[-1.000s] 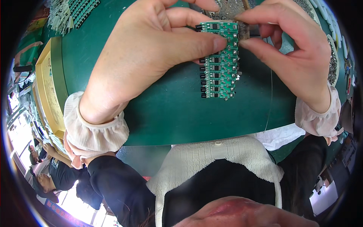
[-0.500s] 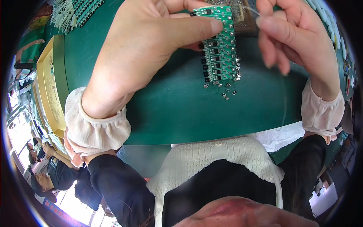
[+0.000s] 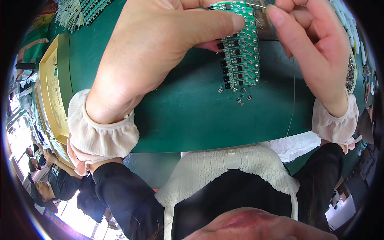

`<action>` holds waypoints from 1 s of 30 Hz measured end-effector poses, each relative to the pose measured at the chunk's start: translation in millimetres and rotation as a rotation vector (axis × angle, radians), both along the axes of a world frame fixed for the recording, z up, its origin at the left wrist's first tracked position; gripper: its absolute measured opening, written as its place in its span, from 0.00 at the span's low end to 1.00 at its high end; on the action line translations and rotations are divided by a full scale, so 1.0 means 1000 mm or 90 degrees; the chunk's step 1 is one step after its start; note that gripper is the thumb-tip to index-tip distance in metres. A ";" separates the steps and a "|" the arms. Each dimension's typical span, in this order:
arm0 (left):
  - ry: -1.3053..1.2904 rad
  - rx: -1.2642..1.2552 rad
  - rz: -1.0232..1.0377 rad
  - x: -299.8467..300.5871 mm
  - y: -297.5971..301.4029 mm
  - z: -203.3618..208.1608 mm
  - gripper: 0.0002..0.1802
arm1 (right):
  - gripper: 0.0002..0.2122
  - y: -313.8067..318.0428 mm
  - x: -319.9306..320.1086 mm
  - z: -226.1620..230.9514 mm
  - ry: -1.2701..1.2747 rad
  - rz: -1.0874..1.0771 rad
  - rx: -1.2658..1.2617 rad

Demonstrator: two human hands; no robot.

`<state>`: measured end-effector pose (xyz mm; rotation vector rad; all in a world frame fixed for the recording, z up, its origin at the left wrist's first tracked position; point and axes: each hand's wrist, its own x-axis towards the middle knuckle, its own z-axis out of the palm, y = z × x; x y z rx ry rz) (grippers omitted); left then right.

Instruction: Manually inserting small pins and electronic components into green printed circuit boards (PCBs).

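My left hand [image 3: 156,44] is closed on a green circuit board panel [image 3: 242,60], its thumb pressed on the face near the far end. Rows of small black chips, solder points and black parts along the left edge cover the panel. Between thumb and fingers, my right hand [image 3: 316,48] pinches a thin silvery wire [image 3: 294,96]. One end of this wire reaches the panel's far right corner; its tail hangs down toward the table's near edge. Several tiny metal parts [image 3: 241,100] lie loose just below the panel's near end.
A green table [image 3: 192,124] spans the work area. At left stands a yellow box [image 3: 50,96]; far left are more circuit boards [image 3: 94,10] with pale wires. Small metal parts [image 3: 351,76] sit beside my right wrist. A co-worker [image 3: 60,180] is at far left.
The panel has shifted slightly right and toward the far side with my left hand. My right hand has drawn its fingers in, and the wire end now meets the panel's far corner.
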<state>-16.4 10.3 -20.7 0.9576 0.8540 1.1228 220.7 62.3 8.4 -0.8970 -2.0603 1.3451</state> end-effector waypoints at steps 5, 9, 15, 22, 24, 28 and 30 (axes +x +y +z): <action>0.020 -0.132 0.052 0.012 -0.002 0.027 0.20 | 0.06 -0.004 -0.002 0.003 -0.005 -0.004 0.084; -0.016 -0.022 -0.003 0.002 -0.001 0.002 0.20 | 0.06 0.004 0.004 -0.012 -0.019 0.012 0.210; -0.008 0.011 -0.014 -0.001 0.003 -0.002 0.20 | 0.06 -0.001 -0.001 -0.010 -0.036 -0.009 0.245; 0.031 0.017 -0.009 -0.002 0.003 0.002 0.20 | 0.06 -0.005 -0.010 0.007 -0.143 0.001 0.283; 0.022 -0.042 0.015 0.005 0.000 0.010 0.20 | 0.06 0.002 -0.005 0.001 -0.070 -0.002 0.152; -0.001 -0.118 0.029 0.007 -0.004 0.013 0.20 | 0.05 0.004 0.002 0.000 0.031 0.034 0.037; -0.013 -0.060 -0.015 0.001 -0.002 0.005 0.20 | 0.05 0.001 0.000 0.003 0.025 0.018 0.009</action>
